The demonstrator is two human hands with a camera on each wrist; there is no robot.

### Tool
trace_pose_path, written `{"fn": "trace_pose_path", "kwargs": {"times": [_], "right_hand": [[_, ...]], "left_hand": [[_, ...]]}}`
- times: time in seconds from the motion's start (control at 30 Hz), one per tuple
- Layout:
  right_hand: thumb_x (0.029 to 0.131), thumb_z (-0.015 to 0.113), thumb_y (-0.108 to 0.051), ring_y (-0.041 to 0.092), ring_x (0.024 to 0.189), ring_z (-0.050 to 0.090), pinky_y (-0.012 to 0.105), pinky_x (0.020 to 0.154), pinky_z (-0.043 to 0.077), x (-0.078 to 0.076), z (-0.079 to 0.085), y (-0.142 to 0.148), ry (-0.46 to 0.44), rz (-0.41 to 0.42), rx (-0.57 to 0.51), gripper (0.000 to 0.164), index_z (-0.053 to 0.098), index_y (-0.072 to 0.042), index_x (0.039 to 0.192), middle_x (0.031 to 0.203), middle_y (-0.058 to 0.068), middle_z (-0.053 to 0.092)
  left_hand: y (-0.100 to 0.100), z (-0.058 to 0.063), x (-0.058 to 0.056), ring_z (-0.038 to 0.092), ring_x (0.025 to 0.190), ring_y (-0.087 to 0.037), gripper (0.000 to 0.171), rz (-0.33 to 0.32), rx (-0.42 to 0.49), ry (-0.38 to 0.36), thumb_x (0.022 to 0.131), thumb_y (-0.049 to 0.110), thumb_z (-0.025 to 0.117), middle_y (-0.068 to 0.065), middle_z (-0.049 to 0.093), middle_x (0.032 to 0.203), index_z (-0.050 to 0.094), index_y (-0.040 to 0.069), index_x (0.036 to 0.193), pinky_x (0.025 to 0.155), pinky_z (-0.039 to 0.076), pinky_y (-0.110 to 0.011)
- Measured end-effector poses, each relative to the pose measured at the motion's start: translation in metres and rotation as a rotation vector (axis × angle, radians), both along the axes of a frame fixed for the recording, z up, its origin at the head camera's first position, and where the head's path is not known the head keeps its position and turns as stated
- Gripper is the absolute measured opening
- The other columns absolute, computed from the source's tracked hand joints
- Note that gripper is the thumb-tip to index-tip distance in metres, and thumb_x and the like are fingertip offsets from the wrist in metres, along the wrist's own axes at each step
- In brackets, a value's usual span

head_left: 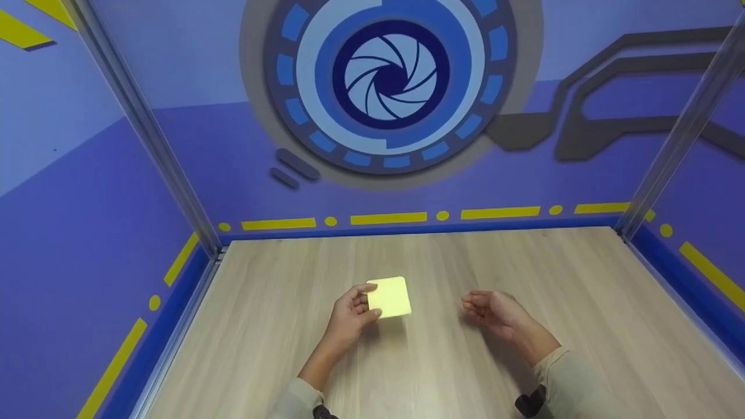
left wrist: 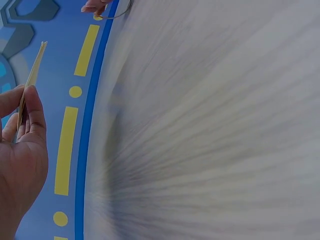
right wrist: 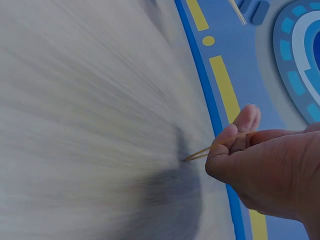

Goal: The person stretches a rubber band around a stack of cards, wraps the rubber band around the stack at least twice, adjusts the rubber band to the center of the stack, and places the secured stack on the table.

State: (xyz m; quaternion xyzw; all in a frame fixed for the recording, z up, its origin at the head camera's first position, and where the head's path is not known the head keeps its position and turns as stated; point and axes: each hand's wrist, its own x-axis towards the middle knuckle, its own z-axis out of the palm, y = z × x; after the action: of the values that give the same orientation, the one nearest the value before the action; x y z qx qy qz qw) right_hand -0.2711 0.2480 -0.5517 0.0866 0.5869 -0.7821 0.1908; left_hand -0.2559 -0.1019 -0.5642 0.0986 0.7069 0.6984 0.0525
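Observation:
My left hand (head_left: 347, 317) pinches a thin stack of square yellow cards (head_left: 390, 297) by its left side, thumb at the lower corner and fingers at the upper one. Edge-on in the left wrist view, the cards (left wrist: 33, 75) part slightly at their far end. To the right, apart from the cards, my right hand (head_left: 497, 313) is held above the table with its fingers curled. In the right wrist view its fingertips pinch a thin tan rubber band (right wrist: 198, 153), which sticks out as a narrow loop. The head view does not clearly show this band.
Both hands are over a light wood-grain table (head_left: 279, 279). A blue panel (head_left: 192, 151) with yellow dashes closes the back, and similar panels stand at left and right. Metal posts (head_left: 145, 122) rise at the back corners.

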Motion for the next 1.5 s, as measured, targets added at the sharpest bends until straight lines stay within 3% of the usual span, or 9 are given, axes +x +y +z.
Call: {"fn": "trace_pose_path", "kwargs": {"times": [0.2, 0.43, 0.63, 0.8, 0.9, 1.03, 1.17, 1.33, 1.5], "right_hand": [[0.11, 0.052, -0.006, 0.011, 0.095, 0.074, 0.027, 0.091, 0.061, 0.002, -0.003, 0.007, -0.061, 0.107, -0.161, 0.021, 0.068, 0.002, 0.12, 0.1, 0.003, 0.079], [0.112, 0.052, -0.017, 0.011, 0.092, 0.071, 0.026, 0.085, 0.058, 0.004, -0.004, 0.001, -0.105, 0.164, -0.202, 0.02, 0.068, -0.004, 0.114, 0.1, 0.002, 0.074], [0.107, 0.058, -0.009, 0.008, 0.088, 0.068, 0.025, 0.084, 0.056, 0.006, -0.006, -0.003, -0.025, 0.25, -0.011, 0.019, 0.07, 0.001, 0.118, 0.098, -0.002, 0.077], [0.107, 0.055, -0.008, 0.011, 0.089, 0.071, 0.026, 0.083, 0.059, 0.008, -0.004, -0.006, 0.147, 0.278, 0.321, 0.028, 0.064, 0.012, 0.124, 0.097, 0.001, 0.076], [0.107, 0.05, -0.005, 0.014, 0.084, 0.073, 0.029, 0.079, 0.06, 0.009, -0.001, -0.007, 0.209, 0.286, 0.469, 0.025, 0.065, 0.013, 0.115, 0.091, 0.004, 0.076], [0.109, 0.046, -0.009, 0.016, 0.079, 0.072, 0.032, 0.077, 0.06, 0.007, 0.001, -0.007, 0.216, 0.297, 0.518, 0.026, 0.066, 0.005, 0.102, 0.082, 0.003, 0.074], [0.113, 0.044, -0.02, 0.016, 0.086, 0.072, 0.033, 0.085, 0.058, 0.002, 0.0, -0.004, 0.202, 0.298, 0.416, 0.027, 0.063, -0.003, 0.103, 0.086, -0.002, 0.075], [0.115, 0.039, -0.02, 0.015, 0.1, 0.072, 0.034, 0.101, 0.057, -0.001, -0.002, 0.001, 0.139, 0.294, 0.064, 0.026, 0.061, -0.005, 0.116, 0.1, -0.003, 0.076], [0.115, 0.042, -0.014, 0.012, 0.1, 0.073, 0.028, 0.095, 0.06, -0.002, -0.003, -0.003, 0.189, 0.217, -0.08, 0.031, 0.053, 0.001, 0.14, 0.111, -0.001, 0.074]], "left_hand": [[0.0, 0.0, 0.002, 0.068, 0.105, -0.017, 0.053, 0.004, -0.004, 0.006, 0.095, -0.004, 0.071, -0.016, 0.067, 0.123, 0.056, 0.001, 0.146, 0.084, 0.06, -0.022], [-0.002, 0.0, 0.002, 0.069, 0.106, -0.017, 0.053, 0.001, -0.001, 0.006, 0.096, -0.004, 0.069, -0.017, 0.067, 0.123, 0.055, 0.001, 0.147, 0.085, 0.06, -0.023], [-0.001, 0.001, 0.002, 0.069, 0.108, -0.017, 0.053, -0.002, -0.006, 0.001, 0.096, -0.004, 0.069, -0.016, 0.066, 0.123, 0.054, 0.0, 0.147, 0.087, 0.06, -0.022], [-0.001, 0.002, 0.001, 0.069, 0.107, -0.017, 0.053, 0.002, 0.003, -0.003, 0.096, -0.005, 0.069, -0.016, 0.066, 0.123, 0.055, 0.0, 0.147, 0.087, 0.061, -0.024], [-0.002, 0.003, 0.001, 0.068, 0.106, -0.016, 0.053, 0.006, 0.01, -0.005, 0.096, -0.005, 0.069, -0.015, 0.066, 0.122, 0.055, 0.0, 0.147, 0.086, 0.061, -0.024], [-0.002, 0.003, 0.001, 0.068, 0.104, -0.015, 0.053, 0.009, 0.011, -0.006, 0.095, -0.006, 0.068, -0.014, 0.066, 0.121, 0.055, 0.001, 0.146, 0.085, 0.061, -0.024], [-0.003, 0.002, 0.001, 0.069, 0.103, -0.015, 0.053, 0.01, 0.012, 0.01, 0.095, -0.007, 0.069, -0.015, 0.067, 0.12, 0.055, 0.0, 0.146, 0.084, 0.061, -0.023], [-0.004, 0.001, 0.0, 0.068, 0.104, -0.015, 0.053, 0.006, 0.009, 0.002, 0.095, -0.006, 0.069, -0.015, 0.067, 0.121, 0.056, 0.0, 0.146, 0.085, 0.061, -0.024], [-0.003, 0.0, -0.001, 0.068, 0.103, -0.015, 0.054, 0.009, 0.018, -0.012, 0.096, -0.005, 0.068, -0.014, 0.066, 0.121, 0.054, 0.001, 0.147, 0.084, 0.06, -0.023]]}}
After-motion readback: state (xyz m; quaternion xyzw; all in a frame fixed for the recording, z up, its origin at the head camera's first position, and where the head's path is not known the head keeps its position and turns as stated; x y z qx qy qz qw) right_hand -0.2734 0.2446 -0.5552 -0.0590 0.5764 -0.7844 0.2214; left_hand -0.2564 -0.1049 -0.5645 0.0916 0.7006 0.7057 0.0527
